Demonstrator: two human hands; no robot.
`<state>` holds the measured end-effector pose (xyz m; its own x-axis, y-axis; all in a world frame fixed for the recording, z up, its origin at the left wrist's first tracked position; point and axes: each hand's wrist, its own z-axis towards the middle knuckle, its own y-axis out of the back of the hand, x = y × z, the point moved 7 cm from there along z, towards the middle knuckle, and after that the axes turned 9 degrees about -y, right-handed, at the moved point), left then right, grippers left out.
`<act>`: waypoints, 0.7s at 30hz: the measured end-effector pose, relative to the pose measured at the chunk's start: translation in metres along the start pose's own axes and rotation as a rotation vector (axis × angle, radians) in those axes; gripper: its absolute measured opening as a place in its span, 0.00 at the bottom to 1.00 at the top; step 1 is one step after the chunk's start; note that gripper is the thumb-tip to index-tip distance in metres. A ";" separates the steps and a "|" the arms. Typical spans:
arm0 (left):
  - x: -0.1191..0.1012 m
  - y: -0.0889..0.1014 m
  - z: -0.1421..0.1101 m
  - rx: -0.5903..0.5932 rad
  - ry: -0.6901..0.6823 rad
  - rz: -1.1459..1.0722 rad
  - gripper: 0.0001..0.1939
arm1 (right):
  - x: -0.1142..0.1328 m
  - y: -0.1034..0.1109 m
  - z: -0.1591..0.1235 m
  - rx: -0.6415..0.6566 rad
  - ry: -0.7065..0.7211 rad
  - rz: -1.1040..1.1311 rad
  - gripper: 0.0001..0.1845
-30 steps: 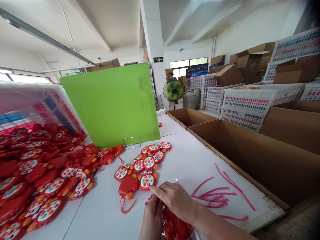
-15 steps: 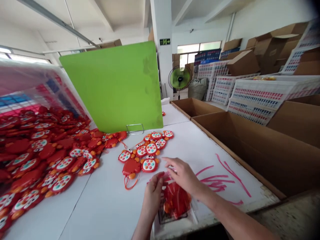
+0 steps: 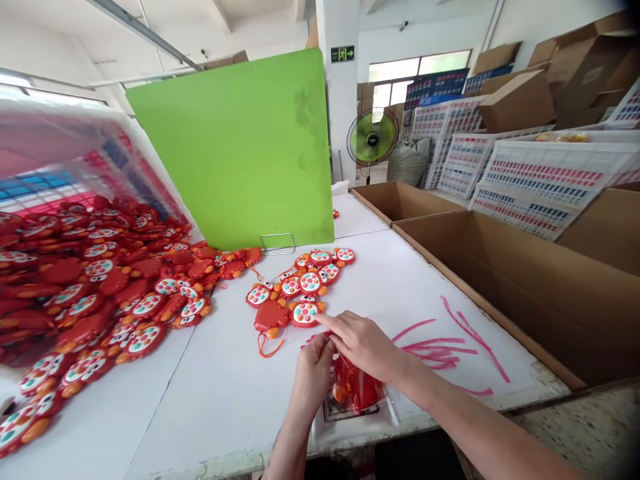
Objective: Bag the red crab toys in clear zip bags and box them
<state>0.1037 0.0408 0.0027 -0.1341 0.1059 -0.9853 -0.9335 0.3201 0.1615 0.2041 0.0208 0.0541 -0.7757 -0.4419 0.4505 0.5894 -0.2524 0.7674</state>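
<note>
My left hand [image 3: 314,372] and my right hand [image 3: 364,343] meet over a clear plastic bag [image 3: 357,402] with a red toy [image 3: 357,388] inside it, at the table's near edge. Both hands pinch the bag's upper end with closed fingers. Just beyond them lies a small cluster of red and orange toys [image 3: 300,290] with coloured dots. A big heap of the same toys [image 3: 90,287] spreads over the left of the white table [image 3: 215,393].
A green board [image 3: 235,147] stands on a wire holder behind the toys. Pink strips [image 3: 440,347] lie right of my hands. Open cardboard boxes [image 3: 525,287] line the table's right side. Stacked crates [image 3: 540,180] and a fan [image 3: 373,137] stand farther back.
The view has tipped down, so the bagged toy shows fully. My hands have stayed on the bag; the right hand's fingers have closed in onto its top.
</note>
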 end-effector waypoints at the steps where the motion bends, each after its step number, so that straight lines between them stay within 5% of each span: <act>1: -0.001 0.001 0.000 0.001 -0.013 0.034 0.17 | 0.003 -0.001 -0.001 0.017 0.035 -0.063 0.32; 6: -0.003 0.002 0.001 0.001 -0.050 0.144 0.14 | 0.015 -0.006 -0.001 0.006 0.138 -0.212 0.30; 10: 0.000 -0.001 0.001 0.029 -0.058 0.176 0.13 | -0.005 -0.011 0.009 -0.048 0.014 -0.111 0.24; 15: 0.039 0.008 0.000 -0.003 0.140 -0.043 0.19 | -0.106 -0.004 0.001 -0.013 -0.400 -0.217 0.18; 18: 0.065 0.017 -0.001 -0.047 0.207 -0.157 0.23 | -0.174 0.017 -0.026 0.009 -0.531 -0.320 0.13; 21: 0.076 0.021 -0.001 -0.066 0.213 -0.206 0.26 | -0.215 0.038 -0.056 0.053 -0.590 -0.401 0.14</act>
<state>0.0734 0.0547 -0.0686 -0.0004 -0.1572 -0.9876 -0.9670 0.2515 -0.0396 0.4062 0.0580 -0.0392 -0.9318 0.2195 0.2891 0.2330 -0.2488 0.9401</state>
